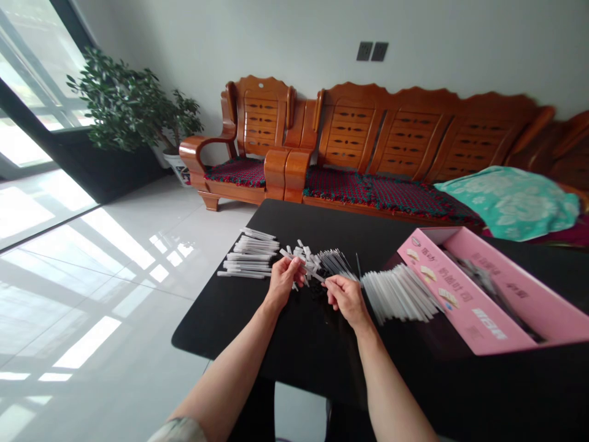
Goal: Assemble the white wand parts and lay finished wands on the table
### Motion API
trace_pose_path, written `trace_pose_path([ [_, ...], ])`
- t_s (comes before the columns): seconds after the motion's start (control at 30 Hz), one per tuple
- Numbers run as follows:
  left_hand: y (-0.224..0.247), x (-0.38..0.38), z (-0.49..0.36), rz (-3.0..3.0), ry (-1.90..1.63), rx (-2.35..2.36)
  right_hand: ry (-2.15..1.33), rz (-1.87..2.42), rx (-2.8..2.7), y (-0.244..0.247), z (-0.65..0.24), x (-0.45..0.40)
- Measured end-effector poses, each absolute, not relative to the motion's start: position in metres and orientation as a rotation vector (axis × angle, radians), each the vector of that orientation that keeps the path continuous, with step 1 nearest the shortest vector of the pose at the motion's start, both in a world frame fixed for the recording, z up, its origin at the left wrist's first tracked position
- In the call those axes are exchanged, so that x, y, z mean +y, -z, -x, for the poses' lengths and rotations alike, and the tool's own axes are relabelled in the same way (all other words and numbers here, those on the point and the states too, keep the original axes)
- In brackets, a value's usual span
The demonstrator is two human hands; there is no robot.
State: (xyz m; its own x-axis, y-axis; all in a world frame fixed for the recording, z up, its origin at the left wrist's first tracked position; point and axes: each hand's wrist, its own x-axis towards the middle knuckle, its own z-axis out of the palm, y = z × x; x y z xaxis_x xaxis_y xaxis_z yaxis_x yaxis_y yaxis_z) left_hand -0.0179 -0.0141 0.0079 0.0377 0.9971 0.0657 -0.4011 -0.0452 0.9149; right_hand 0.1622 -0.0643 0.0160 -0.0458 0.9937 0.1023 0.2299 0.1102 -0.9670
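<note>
My left hand (281,279) is closed in a pinch on a whitish pen (313,275), which slants down to the right toward my other hand. My right hand (346,299) pinches at the pen's lower end; its fingertips partly hide what they grip. Just beyond my hands lies a loose heap of short white pen caps (301,250). Dark thin pen refills (335,261) fan out behind my right hand. To the right of it spreads a row of translucent pen barrels (398,293). Capped pens (251,255) lie in a stack on the left.
A pink cardboard box (460,301) with dark contents stands on the right of the black table (313,356). Behind the table runs a wooden sofa (405,132) with a turquoise cloth (510,199). A potted plant (133,104) stands at the far left.
</note>
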Motion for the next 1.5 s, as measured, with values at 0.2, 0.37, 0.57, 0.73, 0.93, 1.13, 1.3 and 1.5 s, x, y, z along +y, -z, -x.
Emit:
trace_pose_path([
  [0.2,-0.008,-0.014,0.018,-0.964,-1.377,0.839,-1.107,1.292,-1.341,-0.017,-0.161,-0.064],
  [0.37,-0.008,-0.015,0.018,-0.967,-1.37,0.845,-1.023,1.312,-1.48,-0.018,-0.162,-0.065],
  [0.57,-0.008,-0.014,0.018,-0.96,-1.372,0.853,-1.101,1.314,-1.38,-0.017,-0.162,-0.064],
  [0.73,-0.009,-0.014,0.019,-0.971,-1.364,0.852,-1.055,1.323,-1.468,-0.017,-0.162,-0.064],
  [0.93,-0.008,-0.014,0.019,-0.962,-1.369,0.855,-1.097,1.308,-1.384,-0.016,-0.162,-0.063],
  [1.13,-0.009,-0.015,0.018,-0.97,-1.363,0.858,-1.044,1.317,-1.462,-0.013,-0.162,-0.063],
  [1.3,-0.009,-0.011,0.023,-0.899,-1.441,0.891,-1.024,1.351,-1.376,-0.012,-0.164,-0.062],
  [1.5,-0.009,-0.008,0.027,-0.859,-1.509,0.899,-0.584,1.493,-1.504,-0.002,-0.171,-0.057],
])
